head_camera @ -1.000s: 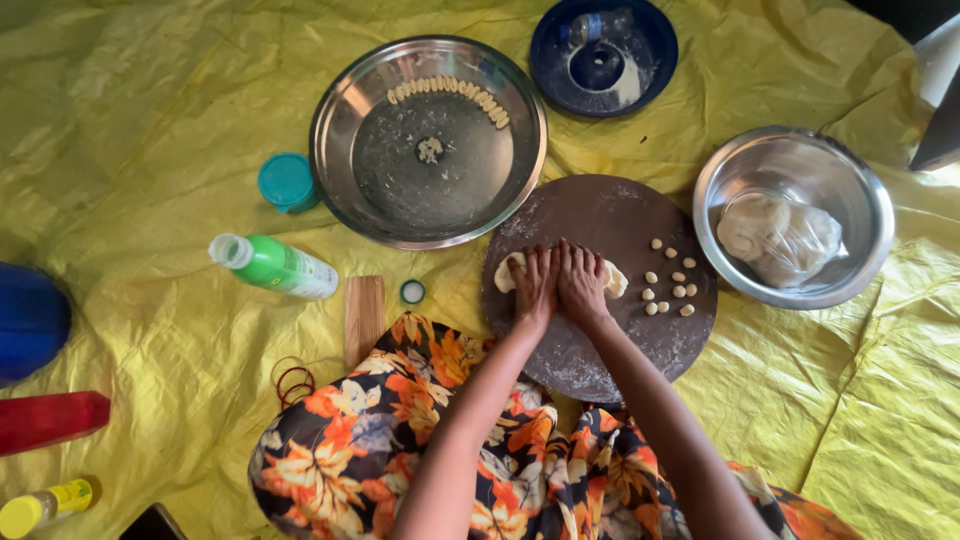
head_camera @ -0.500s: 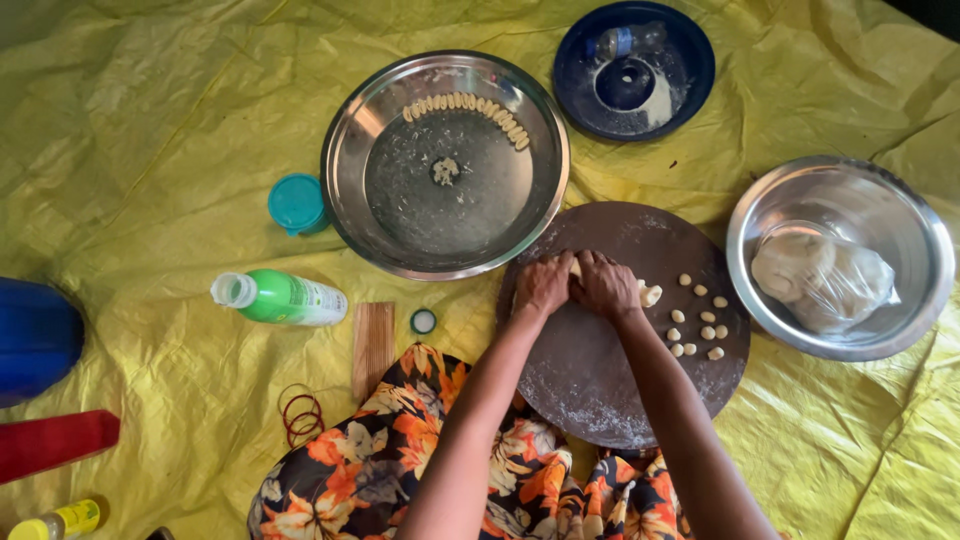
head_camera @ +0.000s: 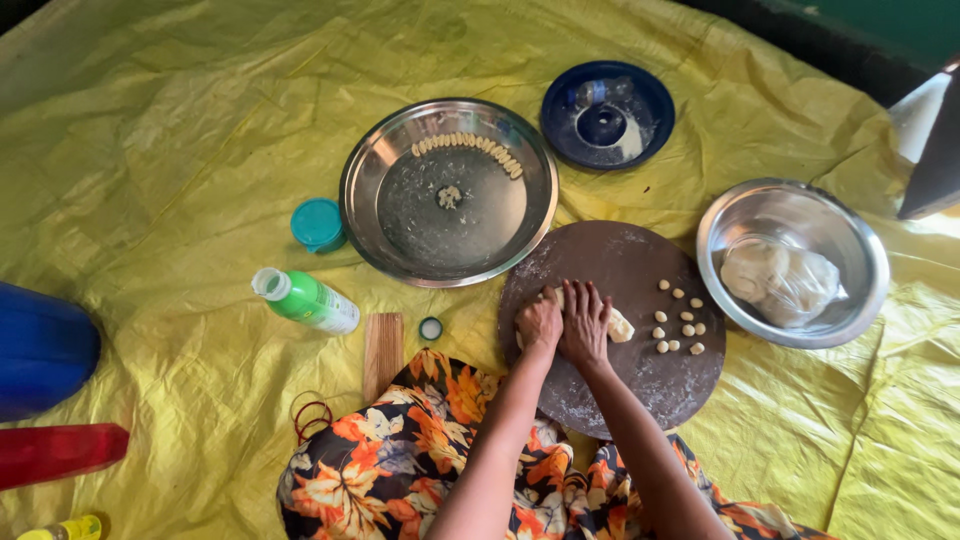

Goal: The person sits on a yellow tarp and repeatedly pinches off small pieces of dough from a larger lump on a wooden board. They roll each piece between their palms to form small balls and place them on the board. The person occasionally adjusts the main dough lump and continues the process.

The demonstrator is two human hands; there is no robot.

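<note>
Both my hands press down side by side on a pale roll of dough (head_camera: pixel 620 326) lying on a round dark wooden board (head_camera: pixel 640 390). My left hand (head_camera: pixel 539 324) covers the roll's left part and my right hand (head_camera: pixel 586 320) lies flat over its middle, so only the ends show. Several small cut dough pieces (head_camera: pixel 680 322) sit on the board to the right of my hands. A large steel plate (head_camera: pixel 400 240) beyond the board holds a curved row of shaped pieces (head_camera: pixel 468 146).
A steel bowl (head_camera: pixel 850 300) with dough in a plastic bag stands at right. A blue bowl (head_camera: pixel 560 140) is at the back. On the yellow sheet (head_camera: pixel 150 150) lie a green bottle (head_camera: pixel 306 300), teal lid (head_camera: pixel 318 223), wooden stick (head_camera: pixel 383 350), small cap (head_camera: pixel 431 328) and red bangles (head_camera: pixel 312 415).
My hands have stayed together on the dough roll, shifting slightly over it on the board. The view itself has drifted, so everything sits a little differently in frame.
</note>
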